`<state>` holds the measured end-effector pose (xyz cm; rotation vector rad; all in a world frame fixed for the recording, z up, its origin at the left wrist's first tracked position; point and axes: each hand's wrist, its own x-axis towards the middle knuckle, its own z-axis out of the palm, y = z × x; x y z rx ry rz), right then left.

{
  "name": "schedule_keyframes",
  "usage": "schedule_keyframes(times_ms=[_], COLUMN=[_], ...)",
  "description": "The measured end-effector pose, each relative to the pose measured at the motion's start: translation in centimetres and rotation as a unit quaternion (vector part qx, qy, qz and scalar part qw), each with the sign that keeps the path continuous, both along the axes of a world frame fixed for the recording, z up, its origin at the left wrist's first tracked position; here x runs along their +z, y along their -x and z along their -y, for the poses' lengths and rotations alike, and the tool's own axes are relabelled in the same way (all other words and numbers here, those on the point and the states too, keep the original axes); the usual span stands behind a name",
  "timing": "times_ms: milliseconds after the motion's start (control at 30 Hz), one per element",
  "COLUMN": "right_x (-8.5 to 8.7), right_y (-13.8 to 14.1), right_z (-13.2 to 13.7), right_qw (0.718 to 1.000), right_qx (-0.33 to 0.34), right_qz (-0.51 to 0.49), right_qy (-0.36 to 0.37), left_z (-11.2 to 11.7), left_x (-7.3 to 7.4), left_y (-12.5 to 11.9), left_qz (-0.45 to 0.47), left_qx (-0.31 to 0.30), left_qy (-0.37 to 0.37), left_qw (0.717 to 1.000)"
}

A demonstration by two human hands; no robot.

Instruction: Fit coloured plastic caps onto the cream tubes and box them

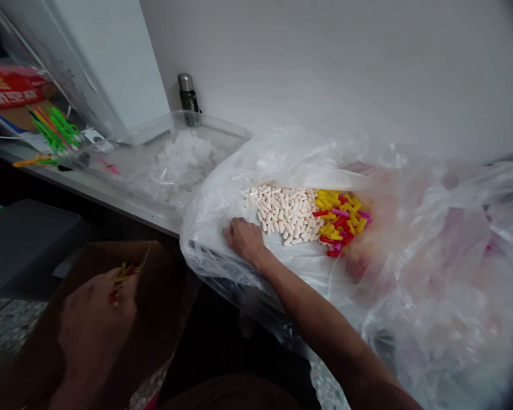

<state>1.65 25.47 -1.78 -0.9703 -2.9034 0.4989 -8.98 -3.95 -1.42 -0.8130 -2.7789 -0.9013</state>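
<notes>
My left hand (98, 310) is at the lower left, over an open cardboard box (154, 285). Its fingers curl around a bunch of small yellow and red plastic tubes (125, 274), slightly blurred. My right hand (244, 238) rests on a clear plastic bag (214, 210) spread over the table, fingers bent and tips pressed together; whatever they pinch is hidden. Just right of it lies a heap of small cream-white capsule-shaped pieces (288, 210). Adjoining that heap is a pile of short yellow, red and purple tubes (342, 219).
A clear tray (235, 132) with small transparent pieces stands behind left. Beyond it are a dark flask (188, 94) and a white box-like block (115, 62). Green and orange plastic items (53, 128) lie far left. The bag's bulging folds (444, 296) fill the right.
</notes>
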Motion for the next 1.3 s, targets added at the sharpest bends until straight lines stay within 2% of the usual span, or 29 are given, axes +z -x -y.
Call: schedule_keyframes(times_ms=[33, 67, 100, 200, 267, 367, 467, 533, 600, 667, 733, 833, 900, 967, 1033, 1067, 1133, 1300], right_x=[0.0, 0.1, 0.3, 1.0, 1.4, 2.0, 2.4, 2.3, 2.0, 1.6, 1.1, 0.9, 1.1, 1.5, 1.9, 2.1, 2.4, 2.1], right_y=[-0.4, -1.1, -1.9, -5.0, -7.0, -10.1, -13.4, -15.0, -15.8, -15.9, -15.6, -15.1, -14.7, -14.2, -13.6, -13.3, -12.9, -13.3], right_z=[0.2, 0.5, 0.9, 2.2, 2.8, 1.8, -1.3, -3.9, -6.1, -7.7, -8.4, -7.8, -6.5, -4.5, -2.6, -1.7, -0.6, -0.2], right_qw=[1.0, 0.999, 0.997, 0.981, 0.971, 0.967, 0.976, 0.99, 0.993, 0.99, 0.988, 0.99, 0.974, 0.927, 0.873, 0.855, 0.836, 0.83], right_qx=[0.002, 0.001, 0.001, 0.03, 0.061, 0.107, 0.128, 0.097, 0.096, 0.124, 0.142, 0.116, 0.067, 0.009, -0.031, -0.04, -0.049, -0.066], right_qz=[-0.011, -0.032, -0.062, -0.161, -0.2, -0.198, -0.157, -0.098, -0.024, 0.022, 0.019, -0.076, -0.2, -0.329, -0.417, -0.442, -0.466, -0.471], right_qy=[0.006, 0.021, 0.042, 0.108, 0.117, 0.117, 0.079, -0.002, -0.059, -0.066, -0.053, -0.002, 0.081, 0.181, 0.25, 0.269, 0.284, 0.291], left_z=[-1.2, -2.9, -4.8, -10.7, -13.9, -16.5, -17.1, -17.1, -17.2, -17.4, -17.7, -18.0, -18.0, -18.1, -18.2, -18.3, -18.4, -18.4], left_x=[0.2, 0.4, 0.6, 0.7, 0.2, -0.9, -1.7, -1.8, -1.6, -1.2, -0.8, -0.2, 0.2, 0.5, 0.7, 0.7, 0.7, 0.1], left_y=[-1.1, -2.3, -3.4, -6.1, -7.4, -8.6, -9.1, -9.2, -9.4, -9.6, -10.0, -10.3, -10.5, -10.6, -10.8, -10.9, -11.2, -11.5], left_qz=[0.019, 0.071, 0.138, 0.312, 0.362, 0.394, 0.429, 0.441, 0.451, 0.472, 0.505, 0.558, 0.591, 0.618, 0.633, 0.638, 0.642, 0.644], left_qx=[0.028, 0.022, -0.019, -0.106, -0.156, -0.205, -0.217, -0.226, -0.237, -0.239, -0.23, -0.215, -0.211, -0.21, -0.213, -0.216, -0.226, -0.252], left_qy=[-0.014, -0.057, -0.117, -0.233, -0.274, -0.294, -0.289, -0.291, -0.295, -0.308, -0.33, -0.349, -0.354, -0.355, -0.352, -0.349, -0.339, -0.326], left_qw=[0.999, 0.996, 0.983, 0.915, 0.877, 0.846, 0.828, 0.818, 0.808, 0.79, 0.764, 0.721, 0.693, 0.67, 0.656, 0.652, 0.649, 0.645])
